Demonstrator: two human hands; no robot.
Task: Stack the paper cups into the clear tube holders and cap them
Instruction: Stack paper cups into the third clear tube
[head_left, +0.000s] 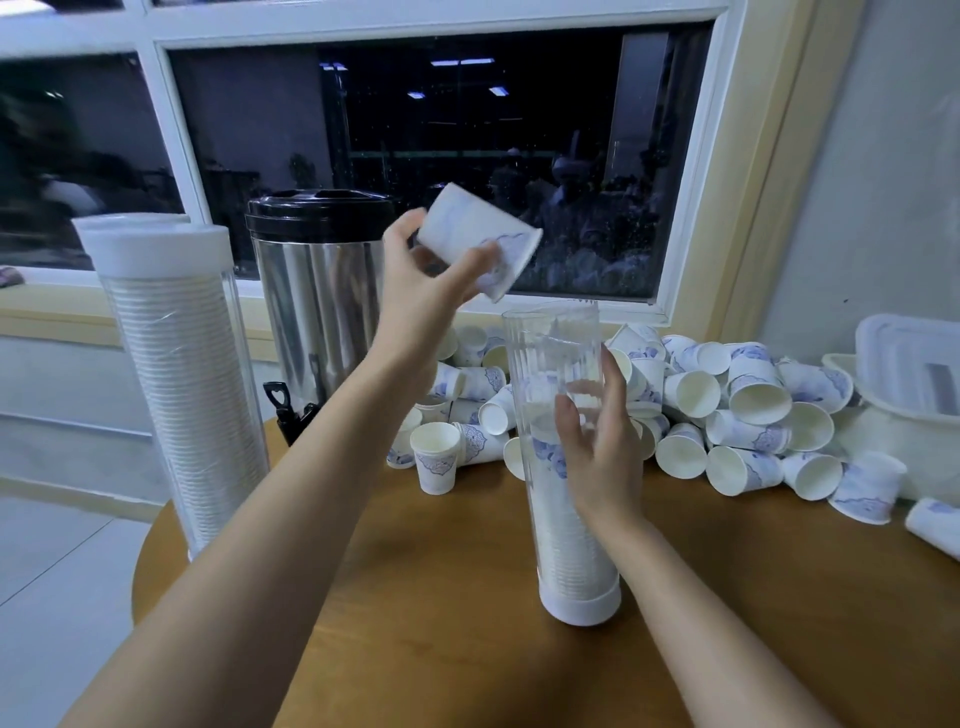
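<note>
Table (441, 613), round, warm brown wood, nearest item; carries everything below

Open tube (551, 353), clear ribbed plastic, upright near the table's middle, seated in a white base collar (580, 605); no cap on top; a nested stack of white cups fills about its lower half, blue print showing on the topmost one

Right hand (597, 447), against the open tube at mid-height; fingers loose and nearly straight, thumb lying over the front of the wall, the others at its right side, not clamped round it

Left hand (421, 280), raised above and just left of the tube mouth; thumb and fingers grasp one paper cup (480, 239)

Paper cup, white with a faint blue cloud-like pattern, tilted, rim pointing down and right, base up and left; held in the air above the tube opening, apart from it

Capped tube (176, 374), at the table's left edge, upright, packed with cups right up to its white cap (156, 244)

Loose cups (727, 405), same white-and-blue kind, heaped behind and to the right of the open tube, most on their sides; one stands upright (435, 462) at the heap's left front

White plastic containers (909, 374), far right, beside the heap

Steel urn (317, 296), black lid, black tap low at the front, behind the left forearm

Window (415, 130), dark, white frame, at the back
</note>
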